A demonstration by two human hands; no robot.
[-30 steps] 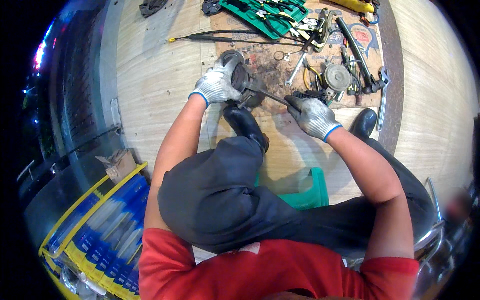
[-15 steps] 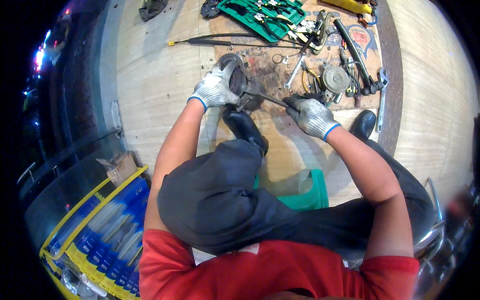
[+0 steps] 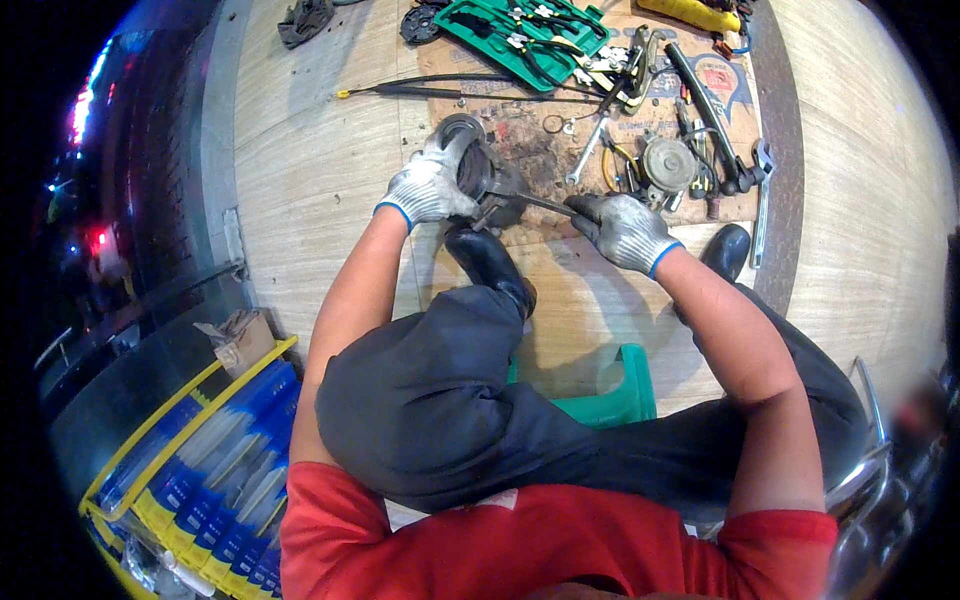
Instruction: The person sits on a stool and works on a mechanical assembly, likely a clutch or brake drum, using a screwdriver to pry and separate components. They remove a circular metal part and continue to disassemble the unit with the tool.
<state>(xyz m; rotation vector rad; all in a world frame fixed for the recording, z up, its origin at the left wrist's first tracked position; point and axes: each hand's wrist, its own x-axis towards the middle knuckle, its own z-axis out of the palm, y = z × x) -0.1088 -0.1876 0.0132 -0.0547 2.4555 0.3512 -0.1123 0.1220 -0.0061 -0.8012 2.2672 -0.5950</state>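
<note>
My left hand (image 3: pixel 428 187), in a white knit glove with a blue cuff, is closed round a dark, grimy round metal housing (image 3: pixel 476 172) that stands tilted on the floor. In my right hand (image 3: pixel 627 233), gloved the same way, is a long thin metal tool (image 3: pixel 543 203). Its grip end is hidden in my fist, so its exact kind does not show. The shaft points left and reaches the lower right side of the housing, where its tip is hard to make out. My left shoe (image 3: pixel 487 262) is just below the housing.
A stained cardboard sheet (image 3: pixel 545 150) carries a round grey metal part (image 3: pixel 669 164), a combination wrench (image 3: pixel 588 150) and a long black-handled bar (image 3: pixel 706 110). Beyond lies a green tool tray (image 3: pixel 520 40) of pliers. An adjustable wrench (image 3: pixel 763 205) lies right; a green stool (image 3: pixel 612 400) is below.
The view has shifted very slightly. My hands, the housing and the thin metal tool stay in nearly the same places, with both grips kept.
</note>
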